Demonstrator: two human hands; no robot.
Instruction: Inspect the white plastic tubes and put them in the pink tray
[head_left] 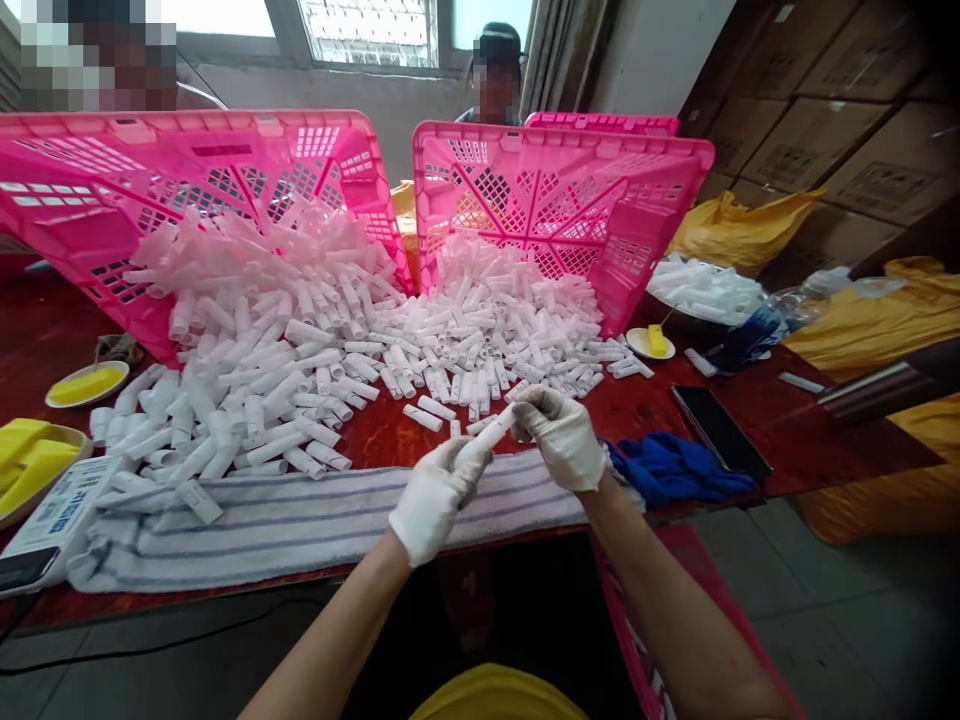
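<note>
Both my hands wear white gloves. A white tube [493,432] with small dark marks is held between them above the towel, tilted up to the right. My left hand [429,503] is wrapped round its lower left end. My right hand [564,440] pinches at the upper right end; its fingertips hide that end. Just beyond my hands, loose white tubes [427,417] lie on the red table [386,430], in front of a large heap of similar tubes [277,340]. Beneath my hands is a striped towel [285,525].
Two pink baskets [247,135] [562,160] lie tipped behind the tubes. Yellow blocks on dishes [86,384] [652,343], a white box [64,510], a blue cloth [679,468] and a dark phone [721,432] are around. Two people sit opposite; cartons [810,140] are stacked right.
</note>
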